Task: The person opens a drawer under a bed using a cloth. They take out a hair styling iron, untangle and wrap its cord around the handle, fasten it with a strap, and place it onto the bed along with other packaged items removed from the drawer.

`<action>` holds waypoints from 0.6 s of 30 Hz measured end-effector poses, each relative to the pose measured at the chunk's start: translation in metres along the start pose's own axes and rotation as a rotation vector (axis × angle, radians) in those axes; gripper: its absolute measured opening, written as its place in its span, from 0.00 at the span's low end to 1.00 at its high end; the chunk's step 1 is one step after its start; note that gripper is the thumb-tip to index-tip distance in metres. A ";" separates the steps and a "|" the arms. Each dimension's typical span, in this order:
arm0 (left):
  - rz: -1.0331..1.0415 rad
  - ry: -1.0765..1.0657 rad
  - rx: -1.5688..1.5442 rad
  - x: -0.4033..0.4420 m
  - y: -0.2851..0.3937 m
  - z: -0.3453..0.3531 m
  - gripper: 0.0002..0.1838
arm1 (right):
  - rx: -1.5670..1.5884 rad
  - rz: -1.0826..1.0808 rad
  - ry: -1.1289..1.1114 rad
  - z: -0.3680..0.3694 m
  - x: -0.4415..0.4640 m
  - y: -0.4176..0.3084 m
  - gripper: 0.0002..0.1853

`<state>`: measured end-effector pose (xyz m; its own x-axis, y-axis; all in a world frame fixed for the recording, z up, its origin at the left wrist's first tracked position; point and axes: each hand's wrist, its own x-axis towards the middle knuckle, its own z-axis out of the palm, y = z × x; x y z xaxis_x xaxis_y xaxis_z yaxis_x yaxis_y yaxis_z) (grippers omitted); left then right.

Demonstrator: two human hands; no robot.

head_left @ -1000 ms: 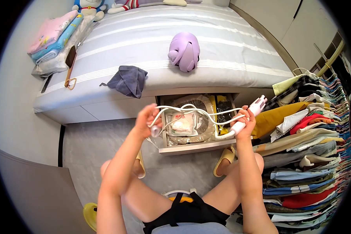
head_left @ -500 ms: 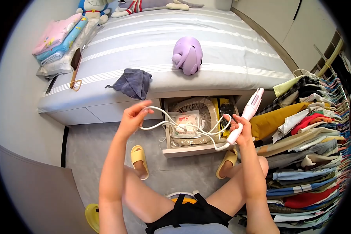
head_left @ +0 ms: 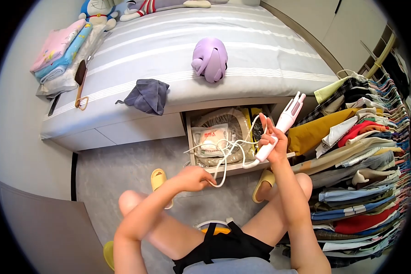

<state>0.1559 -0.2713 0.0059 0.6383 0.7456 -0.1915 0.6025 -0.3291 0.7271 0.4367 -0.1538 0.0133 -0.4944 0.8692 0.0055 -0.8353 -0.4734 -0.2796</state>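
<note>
Two bare hands hold a pale pink curling iron (head_left: 289, 116) and its white cord (head_left: 224, 168) above an open drawer (head_left: 242, 171).
Right of centre, the right hand (head_left: 275, 145) is closed around the handle, the iron's pronged tip slanting up to the right; near the centre, the left hand (head_left: 197, 178) pinches a loop of the cord. The cord's tangled loops hang over a clear packet with red print (head_left: 212, 138) in the drawer. Above, a dark grey cloth (head_left: 147, 97) and a rounded purple object (head_left: 209, 59) lie on a striped bed (head_left: 278, 59); hanging clothes (head_left: 358, 196) fill the right side.
</note>
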 end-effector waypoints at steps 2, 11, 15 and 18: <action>-0.327 -0.057 0.349 0.011 -0.002 0.007 0.22 | 0.059 0.041 -0.116 0.004 0.000 0.001 0.21; -0.233 0.831 -0.341 -0.005 -0.034 -0.052 0.47 | -0.076 0.288 0.150 0.011 -0.006 -0.002 0.20; 0.144 0.967 -1.352 -0.023 -0.022 -0.080 0.33 | -0.231 0.304 0.274 0.007 -0.010 0.002 0.14; -0.211 1.201 -1.258 -0.032 -0.036 -0.088 0.38 | -0.129 0.307 0.233 -0.009 -0.011 -0.002 0.12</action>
<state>0.0719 -0.2329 0.0439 -0.4221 0.8812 -0.2130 -0.4546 -0.0024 0.8907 0.4454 -0.1612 0.0053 -0.6363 0.7062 -0.3105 -0.6128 -0.7072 -0.3526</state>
